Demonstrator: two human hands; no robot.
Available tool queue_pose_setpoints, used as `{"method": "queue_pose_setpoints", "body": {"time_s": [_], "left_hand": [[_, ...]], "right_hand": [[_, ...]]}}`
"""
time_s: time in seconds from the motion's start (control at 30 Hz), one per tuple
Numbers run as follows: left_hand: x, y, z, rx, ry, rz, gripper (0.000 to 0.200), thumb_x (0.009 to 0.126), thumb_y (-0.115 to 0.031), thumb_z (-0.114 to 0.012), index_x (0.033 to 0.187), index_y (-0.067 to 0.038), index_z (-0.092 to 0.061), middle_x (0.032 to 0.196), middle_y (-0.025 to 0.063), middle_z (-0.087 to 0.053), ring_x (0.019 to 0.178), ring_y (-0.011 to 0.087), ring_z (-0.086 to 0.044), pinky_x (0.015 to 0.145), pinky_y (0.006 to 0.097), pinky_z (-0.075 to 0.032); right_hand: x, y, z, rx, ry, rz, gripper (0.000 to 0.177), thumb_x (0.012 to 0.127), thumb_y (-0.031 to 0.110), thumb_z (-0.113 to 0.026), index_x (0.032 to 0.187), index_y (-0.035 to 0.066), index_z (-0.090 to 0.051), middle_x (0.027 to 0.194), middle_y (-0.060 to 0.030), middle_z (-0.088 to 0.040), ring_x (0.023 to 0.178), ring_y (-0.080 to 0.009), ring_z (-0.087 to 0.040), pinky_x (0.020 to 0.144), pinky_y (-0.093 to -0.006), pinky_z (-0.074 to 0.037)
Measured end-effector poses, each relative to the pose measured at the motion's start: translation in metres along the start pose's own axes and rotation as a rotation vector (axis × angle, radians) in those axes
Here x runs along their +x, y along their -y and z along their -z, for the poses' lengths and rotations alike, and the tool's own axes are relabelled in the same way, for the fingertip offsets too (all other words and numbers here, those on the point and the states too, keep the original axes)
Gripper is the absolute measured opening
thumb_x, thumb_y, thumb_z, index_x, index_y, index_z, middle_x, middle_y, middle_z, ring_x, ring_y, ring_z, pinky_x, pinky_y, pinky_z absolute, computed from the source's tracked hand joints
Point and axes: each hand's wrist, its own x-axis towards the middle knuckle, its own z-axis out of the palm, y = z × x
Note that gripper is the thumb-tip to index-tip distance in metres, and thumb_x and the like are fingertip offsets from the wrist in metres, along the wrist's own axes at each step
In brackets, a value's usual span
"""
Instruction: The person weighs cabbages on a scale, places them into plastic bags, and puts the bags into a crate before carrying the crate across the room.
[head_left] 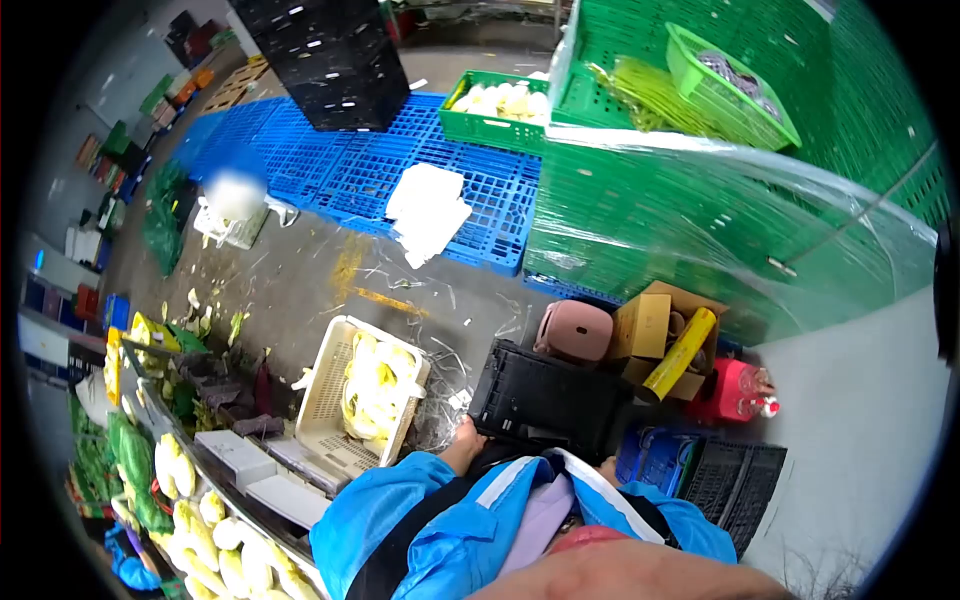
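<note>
Close in front of my body is a black plastic crate (pixel 545 392), with its dark inside showing. At its near left corner my left hand (pixel 466 444) is closed on the rim. My right hand (pixel 609 470) is at the crate's near right side, apparently gripping it; its fingers are mostly hidden. Left of the crate stands a cream basket (pixel 335 385) holding pale yellow-green leafy vegetables (pixel 378 385). Blue and black crates (pixel 735 490) are to the right of my right hand.
Ahead are blue pallets (pixel 350 165), stacked black crates (pixel 325 60) and a green crate (pixel 490 130) of white vegetables. Large green bins (pixel 640 210) stand right. A pink bin (pixel 575 330) and cardboard box (pixel 640 330) sit beyond the crate. Vegetables (pixel 235 560) lie at left.
</note>
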Motion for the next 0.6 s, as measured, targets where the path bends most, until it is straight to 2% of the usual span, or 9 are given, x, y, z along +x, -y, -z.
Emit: {"method": "queue_pose_setpoints", "body": {"time_s": [0.07, 0.1, 0.17, 0.2, 0.27, 0.33, 0.5, 0.57, 0.6], "left_hand": [[0.001, -0.009, -0.011, 0.453, -0.140, 0.071, 0.047, 0.092, -0.041, -0.032, 0.117, -0.002, -0.042, 0.114, 0.0138, -0.053, 0.099, 0.0329, -0.055, 0.081, 0.0507, -0.047], [0.015, 0.000, -0.001, 0.210, 0.006, 0.002, 0.048, 0.092, -0.042, -0.031, 0.116, -0.003, -0.043, 0.113, 0.0133, -0.053, 0.096, 0.0320, -0.057, 0.074, 0.0484, -0.050], [0.036, 0.009, 0.011, -0.037, 0.023, 0.063, 0.049, 0.092, -0.043, -0.030, 0.116, -0.002, -0.043, 0.112, 0.0134, -0.053, 0.095, 0.0312, -0.057, 0.072, 0.0476, -0.049], [0.034, 0.005, 0.016, 0.027, -0.036, 0.062, 0.048, 0.092, -0.042, -0.029, 0.117, -0.002, -0.043, 0.113, 0.0137, -0.053, 0.096, 0.0313, -0.056, 0.076, 0.0481, -0.049], [0.019, -0.010, 0.006, 0.007, -0.110, 0.016, 0.047, 0.093, -0.040, -0.029, 0.119, -0.002, -0.042, 0.115, 0.0143, -0.051, 0.101, 0.0328, -0.053, 0.084, 0.0491, -0.045], [0.054, -0.004, 0.020, -0.106, -0.050, 0.044, 0.047, 0.092, -0.039, -0.034, 0.120, -0.002, -0.041, 0.116, 0.0152, -0.050, 0.104, 0.0338, -0.051, 0.084, 0.0501, -0.043], [0.052, 0.013, 0.037, -0.131, -0.090, 0.054, 0.047, 0.090, -0.040, -0.039, 0.114, -0.001, -0.044, 0.108, 0.0151, -0.054, 0.094, 0.0308, -0.055, 0.077, 0.0470, -0.046], [0.058, 0.011, 0.039, -0.155, -0.068, 0.095, 0.046, 0.089, -0.042, -0.043, 0.109, -0.001, -0.046, 0.102, 0.0136, -0.056, 0.087, 0.0298, -0.057, 0.073, 0.0452, -0.047], [0.061, 0.011, 0.040, -0.097, -0.063, 0.076, 0.047, 0.087, -0.044, -0.045, 0.106, -0.002, -0.047, 0.098, 0.0125, -0.057, 0.084, 0.0295, -0.057, 0.070, 0.0434, -0.049]], "right_hand": [[0.008, 0.004, -0.028, 0.537, -0.468, -0.136, 0.061, 0.084, 0.057, -0.035, 0.117, 0.007, -0.048, 0.119, -0.0099, -0.051, 0.100, -0.0324, -0.050, 0.085, -0.0474, -0.041], [0.131, -0.013, -0.122, 0.267, -0.452, -0.369, 0.066, 0.084, 0.060, -0.031, 0.121, 0.008, -0.046, 0.122, -0.0087, -0.050, 0.105, -0.0323, -0.049, 0.090, -0.0432, -0.039], [0.067, 0.000, -0.066, 0.570, -0.307, -0.287, 0.066, 0.084, 0.060, -0.029, 0.123, 0.009, -0.043, 0.125, -0.0088, -0.046, 0.109, -0.0321, -0.046, 0.091, -0.0446, -0.038], [0.058, 0.003, -0.049, 0.804, -0.266, -0.294, 0.066, 0.084, 0.060, -0.029, 0.124, 0.010, -0.042, 0.126, -0.0089, -0.045, 0.110, -0.0321, -0.045, 0.091, -0.0452, -0.037], [0.059, 0.015, -0.028, 2.328, -0.163, -0.414, 0.066, 0.084, 0.060, -0.028, 0.126, 0.011, -0.039, 0.129, -0.0090, -0.041, 0.113, -0.0319, -0.041, 0.092, -0.0466, -0.036], [0.059, 0.022, -0.014, 2.898, -0.154, -0.403, 0.067, 0.084, 0.061, -0.026, 0.128, 0.012, -0.036, 0.131, -0.0091, -0.038, 0.117, -0.0318, -0.038, 0.093, -0.0479, -0.035], [0.052, 0.037, 0.007, 3.063, -0.161, -0.514, 0.068, 0.084, 0.061, -0.024, 0.133, 0.015, -0.031, 0.137, -0.0094, -0.031, 0.123, -0.0315, -0.032, 0.095, -0.0506, -0.032], [0.046, 0.036, 0.012, 2.846, -0.145, -0.748, 0.069, 0.085, 0.060, -0.024, 0.135, 0.013, -0.025, 0.140, -0.0082, -0.026, 0.124, -0.0313, -0.030, 0.098, -0.0505, -0.027], [0.043, 0.040, 0.015, 2.856, -0.146, -0.699, 0.069, 0.086, 0.057, -0.025, 0.137, 0.011, -0.019, 0.142, -0.0078, -0.020, 0.126, -0.0316, -0.027, 0.102, -0.0470, -0.022]]}}
